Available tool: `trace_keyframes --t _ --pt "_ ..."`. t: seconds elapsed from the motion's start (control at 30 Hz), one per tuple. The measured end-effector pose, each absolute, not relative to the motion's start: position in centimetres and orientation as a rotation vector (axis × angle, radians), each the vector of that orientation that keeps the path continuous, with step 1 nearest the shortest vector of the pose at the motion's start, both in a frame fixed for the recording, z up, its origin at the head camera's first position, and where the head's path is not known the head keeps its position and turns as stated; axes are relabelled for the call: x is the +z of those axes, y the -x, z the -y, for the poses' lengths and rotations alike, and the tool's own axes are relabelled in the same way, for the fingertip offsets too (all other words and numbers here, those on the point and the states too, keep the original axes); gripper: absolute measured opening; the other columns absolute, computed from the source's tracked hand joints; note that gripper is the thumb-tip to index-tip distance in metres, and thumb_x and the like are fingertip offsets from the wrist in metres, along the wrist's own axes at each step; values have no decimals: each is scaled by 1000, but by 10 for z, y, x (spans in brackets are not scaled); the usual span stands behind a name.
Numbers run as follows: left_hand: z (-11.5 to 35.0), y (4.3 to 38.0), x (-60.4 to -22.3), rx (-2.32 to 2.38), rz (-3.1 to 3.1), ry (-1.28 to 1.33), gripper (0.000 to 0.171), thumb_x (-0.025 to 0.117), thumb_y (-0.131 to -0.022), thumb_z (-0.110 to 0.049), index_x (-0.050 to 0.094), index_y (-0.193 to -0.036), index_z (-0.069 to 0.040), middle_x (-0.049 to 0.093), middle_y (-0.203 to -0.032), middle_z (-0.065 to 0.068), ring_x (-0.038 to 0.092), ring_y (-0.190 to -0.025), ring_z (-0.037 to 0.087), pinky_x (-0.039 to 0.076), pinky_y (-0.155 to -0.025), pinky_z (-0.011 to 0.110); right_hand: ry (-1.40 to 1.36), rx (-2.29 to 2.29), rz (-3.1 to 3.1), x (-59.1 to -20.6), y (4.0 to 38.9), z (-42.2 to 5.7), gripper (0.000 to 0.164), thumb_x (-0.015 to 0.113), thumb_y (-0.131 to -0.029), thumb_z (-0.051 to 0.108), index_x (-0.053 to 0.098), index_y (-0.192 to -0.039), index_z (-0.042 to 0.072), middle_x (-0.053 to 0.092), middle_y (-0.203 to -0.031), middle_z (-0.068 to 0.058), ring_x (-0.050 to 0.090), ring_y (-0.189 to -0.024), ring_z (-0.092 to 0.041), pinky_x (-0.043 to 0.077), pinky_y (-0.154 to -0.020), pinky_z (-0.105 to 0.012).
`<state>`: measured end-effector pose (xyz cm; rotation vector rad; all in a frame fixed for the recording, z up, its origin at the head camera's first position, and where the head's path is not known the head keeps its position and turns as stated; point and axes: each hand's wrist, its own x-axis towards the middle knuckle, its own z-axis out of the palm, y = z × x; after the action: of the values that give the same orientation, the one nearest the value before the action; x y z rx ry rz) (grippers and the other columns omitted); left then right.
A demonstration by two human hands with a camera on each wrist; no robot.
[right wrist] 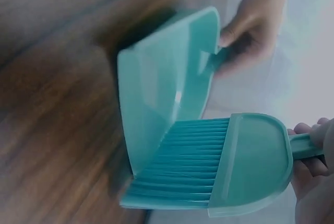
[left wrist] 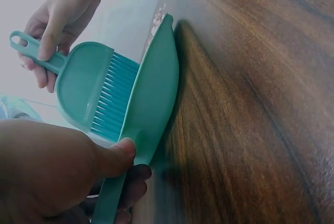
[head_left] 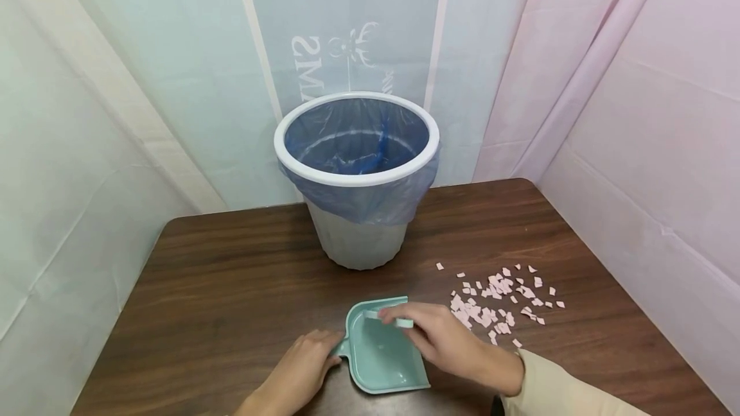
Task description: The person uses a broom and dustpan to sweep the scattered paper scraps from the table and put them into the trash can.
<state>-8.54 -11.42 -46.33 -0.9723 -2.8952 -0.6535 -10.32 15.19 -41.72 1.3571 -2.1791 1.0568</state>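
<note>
On the brown table (head_left: 231, 268) stands a bag-lined bin (head_left: 360, 244), far from you. Nearer is the green dustpan (head_left: 384, 364), and your left hand (head_left: 305, 359), fingers curled, grips it. Your right hand (head_left: 449, 342), also curled, grips the brush (right wrist: 257, 158), whose bristles (right wrist: 193, 156) are over the dustpan. To the right lie many small paper pieces (head_left: 460, 308), scattered.

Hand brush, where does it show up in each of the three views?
Head: hand brush lower middle, overlapping the dustpan.
Left wrist: hand brush left of centre, bristles running behind the dustpan's edge.
Right wrist: hand brush lower right, bristles at the dustpan's front edge.
Shared landmark: the dustpan.
</note>
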Motion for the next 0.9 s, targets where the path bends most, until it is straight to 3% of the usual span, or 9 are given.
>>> trace_keyframes --t 0.23,0.47,0.67,0.9 --pt "113 86 -461 -666 2961 943 34 63 -89 -19 61 -119 -3 64 -113 7 59 -105 24 48 -86 47 -1132 1224 2200 -404 118 -168 32 63 -80 -12 62 -106 7 68 -104 -4 65 -96 -16 50 -84 -21" --pt "112 85 -460 -669 2995 916 34 62 -89 -19 60 -119 -2 64 -114 10 59 -106 30 47 -85 54 -979 1152 2261 -387 142 -199 29 63 -82 -11 64 -103 10 69 -104 -1 65 -91 -13 47 -68 -14" --pt "112 85 -460 -683 3022 893 34 62 -89 -18 60 -119 -2 63 -115 12 58 -107 34 45 -84 60 -891 1066 2313 -383 164 -225 27 63 -83 -9 63 -100 12 69 -104 1 64 -98 -13 48 -79 -14" --pt "116 89 -462 -654 2995 895 35 63 -89 -19 60 -119 -2 64 -114 11 59 -105 29 47 -84 55 -866 1028 2336 -398 189 -244 22 62 -86 -6 62 -98 13 69 -104 2 64 -99 -12 47 -77 -13"
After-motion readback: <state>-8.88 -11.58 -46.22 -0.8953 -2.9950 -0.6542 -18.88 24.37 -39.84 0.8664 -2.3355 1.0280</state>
